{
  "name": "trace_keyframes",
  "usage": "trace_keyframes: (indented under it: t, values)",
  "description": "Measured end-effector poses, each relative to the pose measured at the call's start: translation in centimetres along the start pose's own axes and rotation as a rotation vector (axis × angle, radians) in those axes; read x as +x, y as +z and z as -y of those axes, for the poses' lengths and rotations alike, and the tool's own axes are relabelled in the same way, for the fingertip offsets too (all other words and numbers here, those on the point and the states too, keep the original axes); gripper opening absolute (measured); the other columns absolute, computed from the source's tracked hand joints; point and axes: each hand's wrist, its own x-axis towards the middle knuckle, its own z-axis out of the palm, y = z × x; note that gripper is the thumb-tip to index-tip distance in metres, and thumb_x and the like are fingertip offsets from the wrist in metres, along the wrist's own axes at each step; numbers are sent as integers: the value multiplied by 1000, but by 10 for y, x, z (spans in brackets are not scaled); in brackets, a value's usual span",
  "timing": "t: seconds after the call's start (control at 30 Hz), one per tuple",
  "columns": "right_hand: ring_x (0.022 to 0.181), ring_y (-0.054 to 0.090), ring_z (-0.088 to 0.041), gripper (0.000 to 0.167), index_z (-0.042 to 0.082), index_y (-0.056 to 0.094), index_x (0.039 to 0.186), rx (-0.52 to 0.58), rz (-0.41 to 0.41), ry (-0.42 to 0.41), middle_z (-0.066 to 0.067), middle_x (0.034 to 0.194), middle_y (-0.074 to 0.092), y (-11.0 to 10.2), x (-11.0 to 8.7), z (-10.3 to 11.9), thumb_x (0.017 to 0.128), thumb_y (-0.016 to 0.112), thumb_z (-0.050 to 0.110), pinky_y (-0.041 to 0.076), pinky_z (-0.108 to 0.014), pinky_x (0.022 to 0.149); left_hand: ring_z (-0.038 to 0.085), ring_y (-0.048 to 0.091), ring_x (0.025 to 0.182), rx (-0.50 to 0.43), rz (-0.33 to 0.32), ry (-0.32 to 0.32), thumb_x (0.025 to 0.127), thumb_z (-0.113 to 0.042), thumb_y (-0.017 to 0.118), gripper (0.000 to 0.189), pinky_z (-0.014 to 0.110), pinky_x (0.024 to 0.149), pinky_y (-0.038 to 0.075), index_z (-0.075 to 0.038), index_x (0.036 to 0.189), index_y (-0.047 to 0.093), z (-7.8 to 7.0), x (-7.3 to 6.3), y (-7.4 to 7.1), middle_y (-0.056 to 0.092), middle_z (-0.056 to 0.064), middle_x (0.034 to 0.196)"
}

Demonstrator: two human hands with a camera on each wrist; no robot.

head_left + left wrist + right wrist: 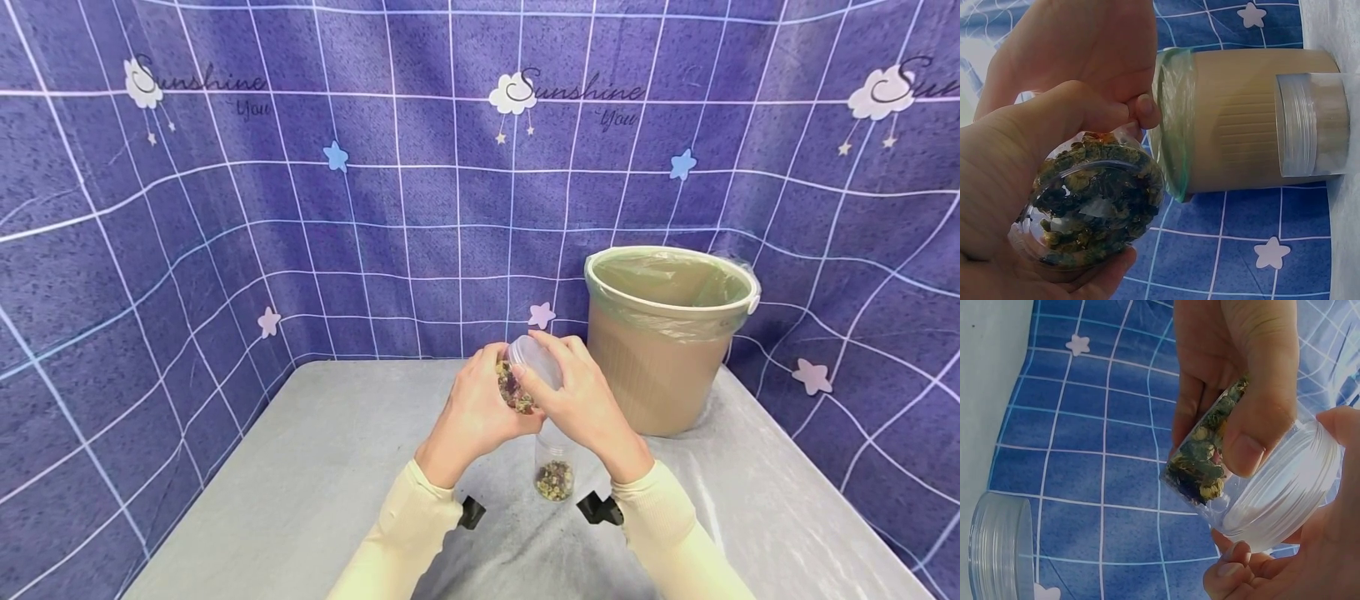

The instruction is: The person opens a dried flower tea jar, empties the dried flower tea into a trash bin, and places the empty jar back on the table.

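Note:
Above the table, my left hand point(471, 408) grips a clear plastic jar point(513, 393) by its body, tilted on its side. Dried flowers point(1094, 212) in green, yellow and dark tones fill part of it. My right hand point(581, 396) holds the jar's translucent ridged lid point(538, 360), fingers and thumb spread around its edge. The lid sits at the jar's mouth. Below the hands, a second clear jar point(555, 475) stands upright on the table with similar dried flowers in its lower part. Its threaded neck point(1297, 125) shows in the left wrist view.
A beige bin point(652, 383) with a green plastic liner stands at the back right, close behind my right hand. The grey-covered table point(352, 475) stretches to both sides. A blue gridded curtain point(420, 208) hangs behind and along the sides.

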Motion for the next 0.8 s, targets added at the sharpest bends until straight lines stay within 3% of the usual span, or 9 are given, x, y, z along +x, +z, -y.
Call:
trace_keyframes:
  t: [0.5, 0.8]
  values:
    - [113, 60, -23, 61, 21, 55, 149, 5, 14, -61, -6, 123, 58, -3, -1, 0, 95, 68, 47, 47, -45, 99, 26, 64, 106, -1, 17, -14, 59, -33, 93, 83, 42, 90, 54, -6, 130, 59, 0, -1, -2, 66, 5, 115]
    - [106, 59, -21, 60, 21, 55, 149, -4, 27, -102, -5, 120, 57, -5, 0, -3, 96, 69, 45, 48, -42, 91, 25, 63, 107, 5, 35, -17, 60, -35, 93, 84, 42, 91, 54, -6, 131, 58, -1, -1, -3, 65, 4, 117]
